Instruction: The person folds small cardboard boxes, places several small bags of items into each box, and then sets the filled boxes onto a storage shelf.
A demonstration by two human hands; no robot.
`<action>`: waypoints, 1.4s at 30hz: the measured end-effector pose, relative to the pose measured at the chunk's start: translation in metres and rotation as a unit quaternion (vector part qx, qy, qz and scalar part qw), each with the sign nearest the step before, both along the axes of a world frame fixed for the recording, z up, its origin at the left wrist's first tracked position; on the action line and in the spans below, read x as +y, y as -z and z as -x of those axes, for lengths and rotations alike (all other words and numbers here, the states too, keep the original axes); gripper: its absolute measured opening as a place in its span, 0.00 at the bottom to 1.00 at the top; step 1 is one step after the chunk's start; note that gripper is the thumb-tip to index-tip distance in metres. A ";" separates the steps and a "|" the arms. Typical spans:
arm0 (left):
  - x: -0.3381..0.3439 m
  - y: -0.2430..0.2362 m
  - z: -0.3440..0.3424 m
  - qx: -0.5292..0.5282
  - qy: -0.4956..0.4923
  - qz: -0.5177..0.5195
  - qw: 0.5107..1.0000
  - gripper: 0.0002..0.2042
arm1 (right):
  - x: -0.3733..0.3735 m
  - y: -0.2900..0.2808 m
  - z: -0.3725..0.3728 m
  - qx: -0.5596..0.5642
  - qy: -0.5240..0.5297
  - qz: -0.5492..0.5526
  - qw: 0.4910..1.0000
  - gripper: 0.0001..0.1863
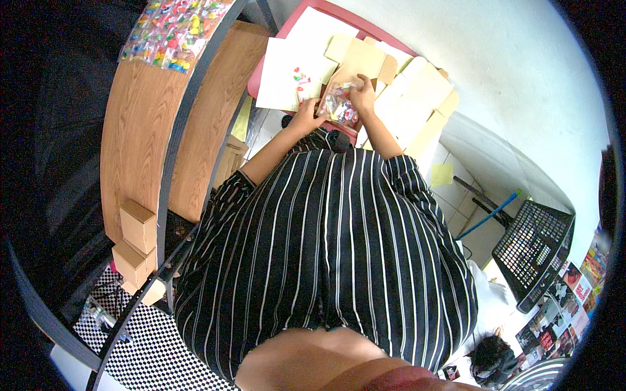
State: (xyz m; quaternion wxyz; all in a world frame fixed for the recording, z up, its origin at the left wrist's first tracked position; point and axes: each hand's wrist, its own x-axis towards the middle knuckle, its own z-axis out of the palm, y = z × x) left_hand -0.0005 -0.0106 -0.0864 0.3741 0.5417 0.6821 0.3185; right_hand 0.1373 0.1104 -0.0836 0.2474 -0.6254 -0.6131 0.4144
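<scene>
Two hands pinch one small clear bag (340,104) of bright pieces above the far red tray (264,73): left hand (305,116) at its near-left edge, right hand (362,95) at its far-right corner. A loose grip could spill pieces across the white sheet (280,75).

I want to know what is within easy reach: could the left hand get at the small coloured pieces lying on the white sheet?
Probably yes. The left hand grips the clear bag just beside the white sheet, and nothing lies between it and the coloured pieces.
</scene>
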 end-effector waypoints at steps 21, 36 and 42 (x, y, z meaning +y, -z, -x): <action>0.002 -0.019 0.035 0.198 -0.095 -0.019 0.975 0.17 | -0.019 -0.001 0.003 -0.190 -0.176 -0.158 0.953 0.18; 0.012 -0.011 0.044 0.139 -0.161 0.052 0.976 0.17 | 0.009 -0.040 -0.034 0.024 -0.079 -0.106 0.991 0.11; 0.026 -0.036 0.032 -0.274 -0.136 -0.045 0.951 0.21 | 0.017 -0.067 -0.017 0.130 -0.206 0.015 0.970 0.17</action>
